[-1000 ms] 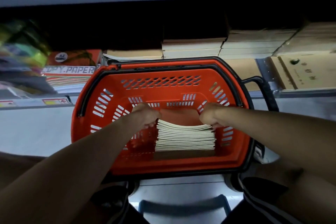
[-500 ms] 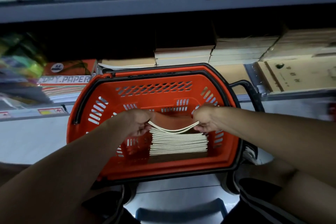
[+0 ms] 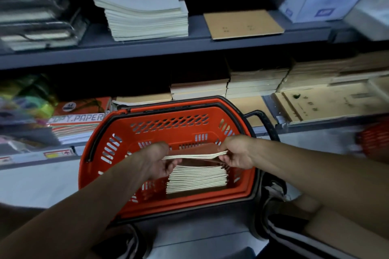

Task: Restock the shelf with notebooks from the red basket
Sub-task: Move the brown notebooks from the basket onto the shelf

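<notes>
Shelves [image 3: 189,48] of stacked paper behind red basket [image 3: 210,193], dim.

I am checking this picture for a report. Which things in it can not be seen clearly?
Head view only:
- Count of the lifted notebooks: edges merge; left hand and right hand cover both ends.
- Floor of the red basket: hidden under the remaining stack.
- Print on the brown notebook: too small.
- Coloured items at left: blurred.
- Second red basket: cut by the right edge.
</notes>
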Tool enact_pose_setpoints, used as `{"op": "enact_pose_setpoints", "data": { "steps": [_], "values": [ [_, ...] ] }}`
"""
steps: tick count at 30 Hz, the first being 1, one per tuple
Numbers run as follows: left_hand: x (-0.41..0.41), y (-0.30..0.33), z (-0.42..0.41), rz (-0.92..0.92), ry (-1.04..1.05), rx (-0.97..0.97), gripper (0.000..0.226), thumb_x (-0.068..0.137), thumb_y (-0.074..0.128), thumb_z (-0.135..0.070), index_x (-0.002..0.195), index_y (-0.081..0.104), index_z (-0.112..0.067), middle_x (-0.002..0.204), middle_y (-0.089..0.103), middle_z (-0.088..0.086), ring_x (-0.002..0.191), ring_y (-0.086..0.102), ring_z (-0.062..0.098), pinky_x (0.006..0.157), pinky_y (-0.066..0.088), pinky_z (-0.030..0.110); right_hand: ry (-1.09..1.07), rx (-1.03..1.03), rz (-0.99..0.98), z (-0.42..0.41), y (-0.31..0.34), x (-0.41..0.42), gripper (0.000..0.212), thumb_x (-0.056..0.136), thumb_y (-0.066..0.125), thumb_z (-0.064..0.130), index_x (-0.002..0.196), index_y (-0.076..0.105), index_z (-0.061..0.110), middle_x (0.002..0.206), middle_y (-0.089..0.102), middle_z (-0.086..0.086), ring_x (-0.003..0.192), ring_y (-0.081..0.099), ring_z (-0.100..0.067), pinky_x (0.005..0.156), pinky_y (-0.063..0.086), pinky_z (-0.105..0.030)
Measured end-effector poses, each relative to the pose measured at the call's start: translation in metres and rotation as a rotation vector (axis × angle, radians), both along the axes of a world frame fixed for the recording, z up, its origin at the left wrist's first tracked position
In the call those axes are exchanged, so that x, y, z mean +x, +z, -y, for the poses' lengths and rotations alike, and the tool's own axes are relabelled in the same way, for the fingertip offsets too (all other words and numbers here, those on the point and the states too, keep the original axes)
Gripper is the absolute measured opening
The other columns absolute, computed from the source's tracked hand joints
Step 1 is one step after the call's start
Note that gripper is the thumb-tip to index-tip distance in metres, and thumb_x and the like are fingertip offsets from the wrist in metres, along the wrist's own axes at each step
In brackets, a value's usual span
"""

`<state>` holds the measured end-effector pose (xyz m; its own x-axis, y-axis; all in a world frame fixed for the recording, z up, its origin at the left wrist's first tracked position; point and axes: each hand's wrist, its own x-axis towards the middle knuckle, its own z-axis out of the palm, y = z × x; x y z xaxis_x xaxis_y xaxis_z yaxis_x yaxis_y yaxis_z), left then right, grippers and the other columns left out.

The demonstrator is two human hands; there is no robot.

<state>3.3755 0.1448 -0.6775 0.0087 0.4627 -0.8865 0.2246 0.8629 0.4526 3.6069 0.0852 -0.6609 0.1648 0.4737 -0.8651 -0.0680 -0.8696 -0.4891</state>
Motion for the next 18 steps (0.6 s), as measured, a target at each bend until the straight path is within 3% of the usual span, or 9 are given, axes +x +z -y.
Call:
{"op": "enact_pose_setpoints", "data": {
  "steps": [4, 8, 9, 12, 15, 18],
  "values": [
    [0.01, 0.014, 0.014, 0.018, -0.029, 0.08, 0.028, 0.11, 0.026, -0.018, 0.114, 0.053, -0.011, 0.087, 0.068, 0.016, 0.046, 0.05, 0.009, 0.034, 0.035, 0.015, 0.0, 0.038, 0.093, 0.014, 0.005, -0.002, 0.02, 0.097, 0.064, 0.006, 0.116, 0.064, 0.012, 0.107, 0.066, -0.007, 0.068, 0.059, -0.012, 0.049, 0.046, -0.019],
    [0.009, 0.032, 0.021, 0.012, -0.006, 0.198, 0.029, 0.111, 0.031, -0.018, 0.106, 0.059, -0.012, 0.092, 0.068, 0.017, 0.039, 0.049, 0.009, 0.034, 0.032, 0.014, -0.046, 0.121, 0.027, 0.032, 0.022, -0.013, 0.023, 0.1, 0.063, 0.006, 0.12, 0.054, 0.014, 0.123, 0.054, -0.01, 0.118, 0.062, -0.027, 0.084, 0.057, -0.029],
    [0.009, 0.038, 0.022, 0.014, 0.015, 0.228, 0.028, 0.111, 0.032, -0.019, 0.106, 0.059, -0.012, 0.091, 0.068, 0.016, 0.039, 0.05, 0.01, 0.035, 0.032, 0.014, -0.065, 0.123, -0.018, 0.037, 0.027, -0.014, 0.024, 0.101, 0.062, 0.006, 0.122, 0.053, 0.013, 0.126, 0.053, -0.012, 0.12, 0.063, -0.031, 0.086, 0.059, -0.032],
    [0.01, 0.05, 0.032, 0.023, 0.053, 0.315, 0.027, 0.112, 0.035, -0.023, 0.104, 0.058, -0.012, 0.09, 0.065, 0.012, 0.046, 0.051, 0.014, 0.037, 0.031, 0.015, -0.143, 0.137, -0.132, 0.049, 0.04, -0.02, 0.017, 0.104, 0.056, 0.001, 0.119, 0.058, 0.007, 0.121, 0.067, -0.016, 0.093, 0.076, -0.03, 0.069, 0.064, -0.029],
    [0.011, 0.056, 0.044, 0.05, 0.072, 0.359, 0.029, 0.112, 0.034, -0.024, 0.122, 0.057, -0.009, 0.101, 0.065, 0.018, 0.046, 0.052, 0.014, 0.036, 0.034, 0.017, -0.203, 0.227, -0.043, 0.056, 0.05, -0.023, 0.02, 0.105, 0.049, -0.003, 0.12, 0.06, 0.004, 0.109, 0.07, -0.018, 0.067, 0.076, -0.024, 0.056, 0.061, -0.026],
    [0.016, 0.071, 0.054, 0.087, 0.099, 0.412, 0.032, 0.112, 0.032, -0.025, 0.123, 0.055, -0.006, 0.088, 0.062, 0.015, 0.049, 0.05, 0.016, 0.038, 0.034, 0.02, -0.237, 0.317, 0.008, 0.061, 0.063, -0.022, 0.023, 0.101, 0.055, -0.004, 0.124, 0.061, -0.003, 0.108, 0.072, -0.022, 0.06, 0.075, -0.024, 0.052, 0.059, -0.027]
  ]
}}
